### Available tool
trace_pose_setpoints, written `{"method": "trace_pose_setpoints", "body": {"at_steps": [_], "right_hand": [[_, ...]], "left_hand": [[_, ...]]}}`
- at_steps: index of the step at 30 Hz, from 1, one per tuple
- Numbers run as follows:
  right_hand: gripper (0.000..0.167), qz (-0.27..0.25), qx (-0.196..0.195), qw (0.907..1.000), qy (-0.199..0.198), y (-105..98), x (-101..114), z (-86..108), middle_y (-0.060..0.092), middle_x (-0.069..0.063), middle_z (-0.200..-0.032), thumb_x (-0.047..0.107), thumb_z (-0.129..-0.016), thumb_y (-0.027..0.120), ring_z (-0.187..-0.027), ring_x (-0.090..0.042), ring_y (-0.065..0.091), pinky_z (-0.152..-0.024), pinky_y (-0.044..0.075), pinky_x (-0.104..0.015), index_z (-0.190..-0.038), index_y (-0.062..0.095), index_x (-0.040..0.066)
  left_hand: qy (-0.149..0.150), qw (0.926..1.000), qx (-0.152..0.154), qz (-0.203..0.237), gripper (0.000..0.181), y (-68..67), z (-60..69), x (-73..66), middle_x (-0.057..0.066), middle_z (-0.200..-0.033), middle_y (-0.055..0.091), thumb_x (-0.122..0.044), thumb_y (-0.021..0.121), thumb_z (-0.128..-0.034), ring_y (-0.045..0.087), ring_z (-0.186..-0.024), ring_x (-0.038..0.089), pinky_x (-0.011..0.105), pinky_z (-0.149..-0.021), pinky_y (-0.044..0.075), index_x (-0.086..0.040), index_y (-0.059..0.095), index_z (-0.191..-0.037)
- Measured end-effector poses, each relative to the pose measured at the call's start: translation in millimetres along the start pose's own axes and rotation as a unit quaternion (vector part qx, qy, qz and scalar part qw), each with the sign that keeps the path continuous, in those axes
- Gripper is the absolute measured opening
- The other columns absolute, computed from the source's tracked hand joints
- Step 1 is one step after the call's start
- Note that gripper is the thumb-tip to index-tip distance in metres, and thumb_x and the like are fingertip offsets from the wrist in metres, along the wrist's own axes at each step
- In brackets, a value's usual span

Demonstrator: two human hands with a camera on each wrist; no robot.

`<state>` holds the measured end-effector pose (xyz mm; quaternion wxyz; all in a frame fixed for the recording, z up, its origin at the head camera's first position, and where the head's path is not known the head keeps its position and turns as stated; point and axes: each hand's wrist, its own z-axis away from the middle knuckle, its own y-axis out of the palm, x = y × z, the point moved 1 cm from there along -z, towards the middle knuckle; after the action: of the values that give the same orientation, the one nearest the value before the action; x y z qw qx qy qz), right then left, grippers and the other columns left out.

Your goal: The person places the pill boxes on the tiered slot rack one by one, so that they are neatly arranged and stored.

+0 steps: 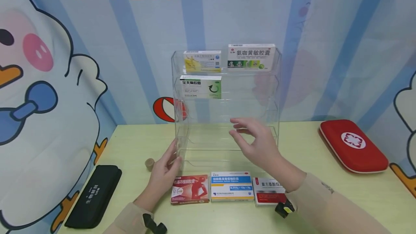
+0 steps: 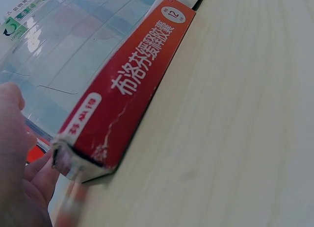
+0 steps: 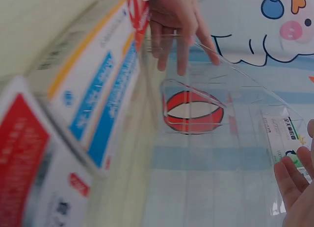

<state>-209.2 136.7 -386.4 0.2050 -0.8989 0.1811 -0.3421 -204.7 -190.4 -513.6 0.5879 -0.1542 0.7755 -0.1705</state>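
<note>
A clear tiered rack [image 1: 227, 150] stands on the table. Its top tier holds a yellow-white box [image 1: 202, 61] and a white-green box [image 1: 251, 57]; a white-green box with a curved arrow [image 1: 200, 87] sits one tier lower, at the left. My left hand [image 1: 161, 176] rests against the rack's lower left side, fingers extended. My right hand [image 1: 260, 143] hovers before the middle tiers, thumb and fingers apart, holding nothing. Along the rack's front lie a red box [image 1: 190, 190], also large in the left wrist view [image 2: 125, 89], a blue-white box [image 1: 232, 187] and a red-white box [image 1: 268, 190].
A black case [image 1: 93, 196] lies at the table's left, and a red zipped case [image 1: 353, 146] at the right. Beside my left hand is a small round brown object [image 1: 150, 164]. A patterned cloth [image 1: 227, 10] hangs behind the table [image 1: 136, 140].
</note>
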Motion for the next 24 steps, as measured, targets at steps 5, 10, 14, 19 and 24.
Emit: {"method": "trace_pose_setpoints", "body": {"at_steps": [5,10,14,19,24], "right_hand": [[0.039,0.017,0.026,0.9995,-0.003,-5,-2,26.9,0.079,-0.011,-0.13,0.005,-0.097,0.082,-0.109,-0.026,0.081,-0.092,0.071,-0.042,-0.135,0.074,0.006],[0.043,0.031,0.071,0.997,0.008,-13,-2,61.1,0.08,-0.007,-0.13,0.007,-0.096,0.083,-0.106,-0.023,0.081,-0.091,0.072,-0.038,-0.138,0.073,0.01],[0.046,0.042,0.097,0.9943,0.013,-21,-4,86.3,0.08,-0.003,-0.129,0.009,-0.093,0.086,-0.103,-0.017,0.081,-0.089,0.071,-0.035,-0.137,0.074,0.012],[0.048,0.064,0.11,0.9917,0.019,-34,-11,108.8,0.08,0.003,-0.124,0.009,-0.088,0.09,-0.099,-0.014,0.08,-0.088,0.071,-0.032,-0.134,0.075,0.018],[0.05,0.087,0.129,0.9865,0.05,-50,-24,124.6,0.08,0.006,-0.127,0.015,-0.088,0.093,-0.105,-0.014,0.079,-0.093,0.069,-0.027,-0.134,0.075,0.025]], "left_hand": [[0.017,0.9998,-0.007,-0.004,0.072,0.2,1.2,-1.1,0.012,-0.168,0.055,-0.016,0.063,-0.1117,0.064,-0.145,0.038,0.047,-0.113,0.06,-0.035,0.034,-0.174],[0.023,0.9997,-0.007,-0.011,0.071,0.6,1.9,-3.7,0.013,-0.169,0.054,-0.016,0.061,-0.1123,0.064,-0.145,0.039,0.048,-0.113,0.059,-0.033,0.033,-0.175],[0.016,0.9998,-0.006,-0.009,0.071,0.6,1.9,-3.8,0.012,-0.17,0.053,-0.017,0.062,-0.1124,0.063,-0.147,0.039,0.049,-0.114,0.058,-0.034,0.033,-0.175],[0.004,1.0,-0.004,-0.005,0.072,-0.4,1.8,-2.5,0.01,-0.171,0.053,-0.018,0.062,-0.1121,0.062,-0.148,0.039,0.05,-0.115,0.058,-0.037,0.032,-0.174],[-0.001,1.0,0.001,0.001,0.071,0.1,0.7,-3.1,0.009,-0.171,0.053,-0.02,0.062,-0.1125,0.062,-0.149,0.037,0.049,-0.116,0.057,-0.041,0.033,-0.173]]}}
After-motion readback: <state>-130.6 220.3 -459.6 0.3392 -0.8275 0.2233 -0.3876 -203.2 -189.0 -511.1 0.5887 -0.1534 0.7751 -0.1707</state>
